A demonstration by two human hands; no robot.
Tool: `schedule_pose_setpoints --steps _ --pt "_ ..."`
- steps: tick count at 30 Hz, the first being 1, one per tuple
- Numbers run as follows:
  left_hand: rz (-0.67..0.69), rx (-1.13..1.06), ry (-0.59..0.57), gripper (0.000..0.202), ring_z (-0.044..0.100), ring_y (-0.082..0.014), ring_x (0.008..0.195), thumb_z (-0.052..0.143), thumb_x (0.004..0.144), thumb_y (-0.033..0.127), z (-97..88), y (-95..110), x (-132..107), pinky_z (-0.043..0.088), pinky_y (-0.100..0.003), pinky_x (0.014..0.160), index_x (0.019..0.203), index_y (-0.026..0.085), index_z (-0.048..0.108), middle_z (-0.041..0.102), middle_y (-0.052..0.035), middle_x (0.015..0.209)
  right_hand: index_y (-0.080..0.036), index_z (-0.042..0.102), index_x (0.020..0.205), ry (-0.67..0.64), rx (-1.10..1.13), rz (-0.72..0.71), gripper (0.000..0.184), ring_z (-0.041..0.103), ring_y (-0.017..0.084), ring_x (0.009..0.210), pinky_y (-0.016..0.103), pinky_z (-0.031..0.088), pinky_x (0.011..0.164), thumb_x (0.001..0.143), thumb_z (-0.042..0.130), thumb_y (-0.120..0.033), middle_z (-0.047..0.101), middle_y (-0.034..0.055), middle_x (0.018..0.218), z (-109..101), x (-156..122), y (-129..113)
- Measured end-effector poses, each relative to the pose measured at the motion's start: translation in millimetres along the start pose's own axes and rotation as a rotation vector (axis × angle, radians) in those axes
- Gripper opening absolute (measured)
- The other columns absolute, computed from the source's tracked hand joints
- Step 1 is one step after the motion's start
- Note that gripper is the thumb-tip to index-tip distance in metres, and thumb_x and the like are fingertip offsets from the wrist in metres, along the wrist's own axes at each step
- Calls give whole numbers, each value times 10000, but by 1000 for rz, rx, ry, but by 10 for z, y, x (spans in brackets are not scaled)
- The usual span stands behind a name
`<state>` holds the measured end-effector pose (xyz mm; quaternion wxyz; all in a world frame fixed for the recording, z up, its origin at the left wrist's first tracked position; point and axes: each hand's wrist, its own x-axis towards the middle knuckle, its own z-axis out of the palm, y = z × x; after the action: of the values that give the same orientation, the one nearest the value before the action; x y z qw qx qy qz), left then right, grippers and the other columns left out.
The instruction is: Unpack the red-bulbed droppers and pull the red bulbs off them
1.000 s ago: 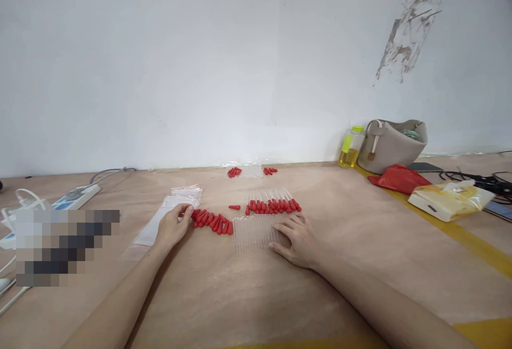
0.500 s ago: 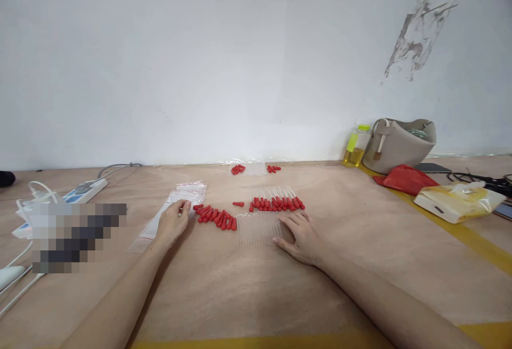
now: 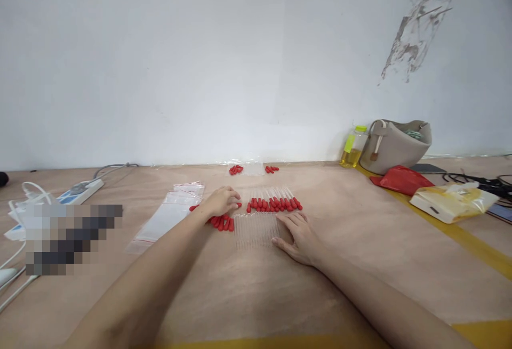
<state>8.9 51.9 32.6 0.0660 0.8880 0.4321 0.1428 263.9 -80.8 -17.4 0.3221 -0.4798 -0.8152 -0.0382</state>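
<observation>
My left hand [image 3: 221, 200] reaches over a pile of red rubber bulbs [image 3: 224, 224], its fingers closed around a single bulb [image 3: 239, 205] whose end shows past the fingertips. Several bulbs in the pile are hidden beneath that hand. My right hand [image 3: 299, 237] lies on the table with fingers stretched out, touching the right side of a row of thin clear tubes [image 3: 256, 230]. Behind this row sits a second set of clear tubes [image 3: 272, 193], with red bulbs [image 3: 276, 204] lined up at their near ends.
Clear zip bags [image 3: 164, 216] lie at the left, beside a power strip [image 3: 80, 192] with cables. Small red bulbs [image 3: 236, 170] rest on plastic near the wall. A bottle [image 3: 352, 149], a grey bag [image 3: 394, 146], a red pouch [image 3: 404, 179] and a yellow-white packet [image 3: 452, 202] stand right.
My left hand has moved right from beside the zip bags, across the bulb pile, and closed on the lone red bulb. My right hand stays beside the tubes.
</observation>
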Motion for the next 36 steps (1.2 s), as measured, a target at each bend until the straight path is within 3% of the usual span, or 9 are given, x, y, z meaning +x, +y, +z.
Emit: schedule_pose_setpoints --steps 4,8,17,22,28,36 --pt "-37 -73 -152 270 573 -194 807 613 632 355 58 -6 214 432 -263 709 834 179 639 624 -56 884 -190 517 1114 22 -4 25 406 508 224 1007 412 305 915 786 523 -429 591 90 1054 -18 11 19" --pt "-67 -141 -263 224 569 -148 682 582 635 335 34 -62 258 423 -220 620 785 172 612 635 -15 749 -193 525 1099 19 19 49 386 502 226 1014 420 295 919 785 527 -419 585 90 1053 -25 16 32" --pt "-166 -187 -395 304 525 -128 614 593 601 477 -208 -318 82 394 -210 584 681 184 597 617 13 661 -197 524 1098 31 -2 36 374 504 217 1018 407 298 918 788 526 -408 583 84 1048 -13 12 35" --pt "-238 -199 -377 451 507 -134 607 469 665 603 -207 -336 49 379 -213 563 642 168 587 606 -3 636 -205 519 1104 19 17 45 373 497 224 1021 417 288 920 790 525 -405 579 87 1053 -14 9 39" --pt "-249 -231 -298 494 506 -129 625 558 565 641 -67 -120 139 371 -203 561 720 173 585 599 -2 682 -207 526 1088 25 9 53 358 500 226 1017 425 286 920 793 519 -410 579 84 1044 1 11 46" --pt "-263 -277 -317 481 435 -87 457 653 463 617 56 311 220 308 -193 437 586 162 555 502 41 483 -206 522 1097 41 10 43 370 500 220 1015 416 294 911 793 524 -417 572 84 1038 17 10 67"
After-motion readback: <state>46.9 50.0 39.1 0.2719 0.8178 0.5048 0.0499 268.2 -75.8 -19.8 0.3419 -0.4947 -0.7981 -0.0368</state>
